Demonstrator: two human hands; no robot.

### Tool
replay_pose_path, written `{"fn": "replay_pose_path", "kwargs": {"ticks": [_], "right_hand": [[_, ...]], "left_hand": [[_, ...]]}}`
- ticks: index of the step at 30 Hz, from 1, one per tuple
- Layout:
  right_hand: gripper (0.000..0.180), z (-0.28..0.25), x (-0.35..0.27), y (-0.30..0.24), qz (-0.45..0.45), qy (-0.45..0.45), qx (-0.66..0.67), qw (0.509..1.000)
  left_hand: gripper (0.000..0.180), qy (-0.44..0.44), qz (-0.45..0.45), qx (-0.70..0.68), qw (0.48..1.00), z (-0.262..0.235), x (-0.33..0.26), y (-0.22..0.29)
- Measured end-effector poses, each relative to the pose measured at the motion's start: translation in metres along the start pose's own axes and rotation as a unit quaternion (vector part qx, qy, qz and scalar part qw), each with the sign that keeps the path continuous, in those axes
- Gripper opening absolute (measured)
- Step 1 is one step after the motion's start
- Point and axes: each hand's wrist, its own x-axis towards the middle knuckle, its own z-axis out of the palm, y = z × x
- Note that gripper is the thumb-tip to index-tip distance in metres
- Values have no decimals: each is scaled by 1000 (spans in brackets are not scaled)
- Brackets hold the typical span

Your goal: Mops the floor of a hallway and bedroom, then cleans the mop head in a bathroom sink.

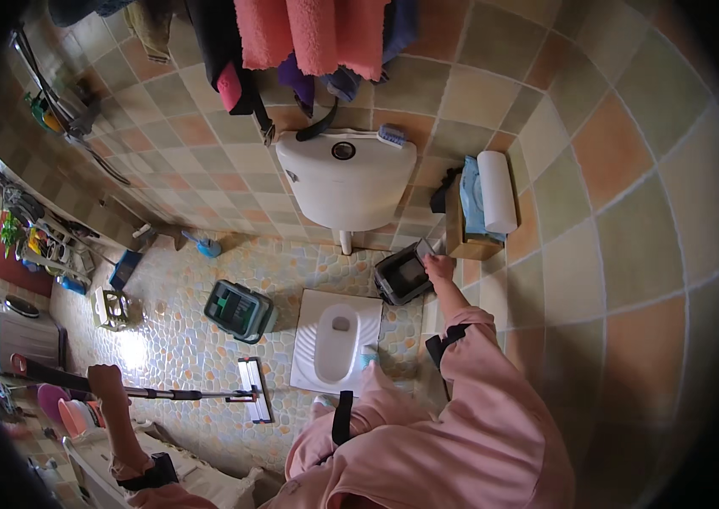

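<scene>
Left hand (107,379) gripping mop handle (181,394) over open floor; right hand (438,265) pinching bin (402,276) rim.

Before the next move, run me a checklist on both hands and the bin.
1. Right hand on the lid of the grey bin: ok, touching its top edge.
2. Bin upright beside the squat pan: ok.
3. Left hand on the mop handle: ok.
4. Mop head flat on the floor: ok.
5. Bin contents: cannot tell.
6. Paper roll on its wall box: ok.
</scene>
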Motion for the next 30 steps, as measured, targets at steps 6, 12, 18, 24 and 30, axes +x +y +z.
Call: {"fn": "replay_pose_path", "kwargs": {"ticks": [6, 12, 18, 24, 30], "right_hand": [[17, -19, 11, -29, -63, -36, -158, 985], [25, -43, -1, -50, -4, -100, -77, 992], [40, -59, -13, -70, -19, -153, -165, 974], [30, -64, 4, -42, -118, -108, -173, 972], [28, -71, -3, -58, -138, -82, -338, 928]], "left_hand": [[34, -25, -10, -2, 1000, -25, -17, 13], [28, -37, -8, -3, 999, -41, -24, 28], [23, -45, -9, -1, 999, -48, -38, 37], [18, -43, -11, -2, 999, -57, -45, 40], [13, -45, -15, -1, 999, -63, -57, 42]]}}
